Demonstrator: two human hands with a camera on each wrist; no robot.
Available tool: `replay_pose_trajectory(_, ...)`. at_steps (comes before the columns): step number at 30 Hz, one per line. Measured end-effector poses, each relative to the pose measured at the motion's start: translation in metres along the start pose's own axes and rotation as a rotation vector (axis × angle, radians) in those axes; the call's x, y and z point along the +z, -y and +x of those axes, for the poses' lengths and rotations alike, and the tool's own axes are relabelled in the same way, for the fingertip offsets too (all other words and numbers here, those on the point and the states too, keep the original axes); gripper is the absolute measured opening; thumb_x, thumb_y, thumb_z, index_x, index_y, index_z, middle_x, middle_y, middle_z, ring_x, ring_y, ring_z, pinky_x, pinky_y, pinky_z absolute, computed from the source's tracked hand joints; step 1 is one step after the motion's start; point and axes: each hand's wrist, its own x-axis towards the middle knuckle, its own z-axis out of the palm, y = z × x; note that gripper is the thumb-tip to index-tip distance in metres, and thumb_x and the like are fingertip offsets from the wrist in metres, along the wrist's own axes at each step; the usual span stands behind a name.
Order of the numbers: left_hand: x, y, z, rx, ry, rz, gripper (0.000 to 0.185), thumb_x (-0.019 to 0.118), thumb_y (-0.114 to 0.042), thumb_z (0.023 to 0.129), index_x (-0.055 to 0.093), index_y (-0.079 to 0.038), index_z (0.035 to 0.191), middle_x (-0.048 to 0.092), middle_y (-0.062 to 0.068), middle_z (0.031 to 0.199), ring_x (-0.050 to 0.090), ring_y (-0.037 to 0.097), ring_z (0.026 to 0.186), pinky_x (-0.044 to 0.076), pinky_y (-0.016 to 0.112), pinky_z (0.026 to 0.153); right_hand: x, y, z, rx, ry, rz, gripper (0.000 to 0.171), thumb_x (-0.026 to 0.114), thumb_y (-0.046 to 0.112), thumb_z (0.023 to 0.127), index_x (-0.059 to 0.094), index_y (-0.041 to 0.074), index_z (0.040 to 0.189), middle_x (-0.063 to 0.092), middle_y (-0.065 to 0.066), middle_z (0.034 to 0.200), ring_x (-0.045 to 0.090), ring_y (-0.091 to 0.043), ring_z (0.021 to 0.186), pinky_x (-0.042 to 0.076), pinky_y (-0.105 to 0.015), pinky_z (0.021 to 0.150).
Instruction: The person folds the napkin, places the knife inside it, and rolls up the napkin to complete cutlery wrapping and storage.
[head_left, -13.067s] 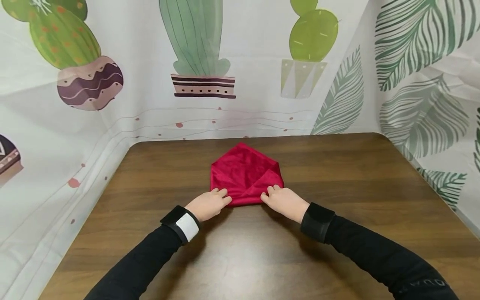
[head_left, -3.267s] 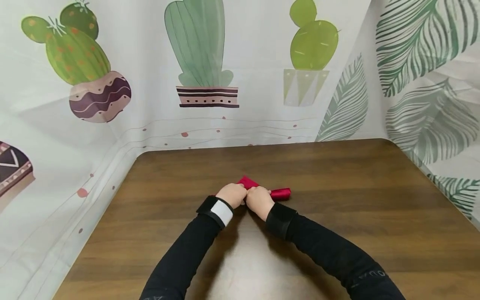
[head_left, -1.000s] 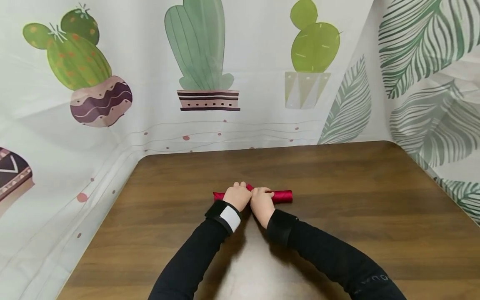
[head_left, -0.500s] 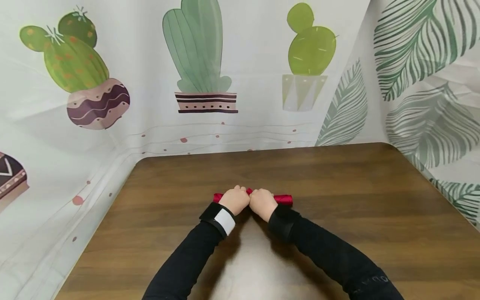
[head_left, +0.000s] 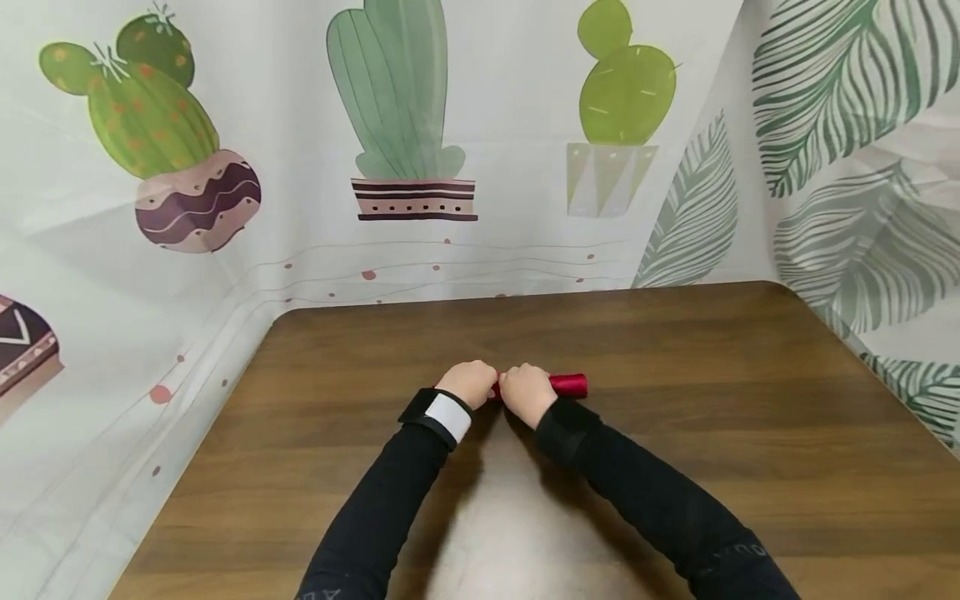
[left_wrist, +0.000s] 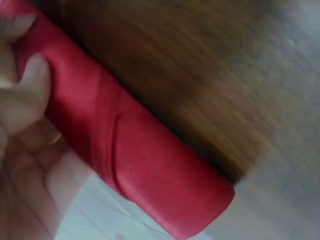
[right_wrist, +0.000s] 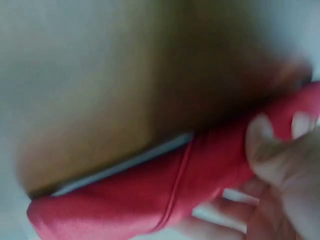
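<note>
A red satiny cloth [head_left: 570, 385] is rolled into a tight tube that runs crosswise over the table. My left hand [head_left: 468, 384] grips it left of its middle and hides its left end in the head view. Close beside it, my right hand [head_left: 527, 392] grips the same roll, and the right end sticks out past the knuckles. In the left wrist view the thumb [left_wrist: 36, 82] presses on the rolled cloth [left_wrist: 155, 165], where slanting fold edges cross it. The blurred right wrist view has the thumb on top of the roll and fingers beneath it.
The brown wooden table [head_left: 675, 358] has rounded far corners. Behind it and along both sides hangs a white curtain [head_left: 517, 183] printed with cacti and leaves. Dark sleeves and wrist straps [head_left: 566, 429] cover both forearms.
The cloth lay spread as a flat folded piece at first, then became a roll with a corner showing behind it. Now that corner is out of sight and both hands close around the roll.
</note>
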Motion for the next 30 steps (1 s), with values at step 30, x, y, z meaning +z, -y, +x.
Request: replay_pose_trajectory(30,0.012,0.002,0.028,-0.119,-0.013,0.045,0.021,0.071,-0.031,0.073,0.069,-0.012,0.081,0.052,0.010,0.087,0.050,0.025,0.070,0.049,0.034,0.055,-0.166,-0.016,-0.028,-0.181,-0.256,-0.028,0.024,0.064,0.004,0.075,0.048,0.009,0.058,0.045,-0.002,0.052,0.049,-0.014,0.045,0.043,-0.024,0.043)
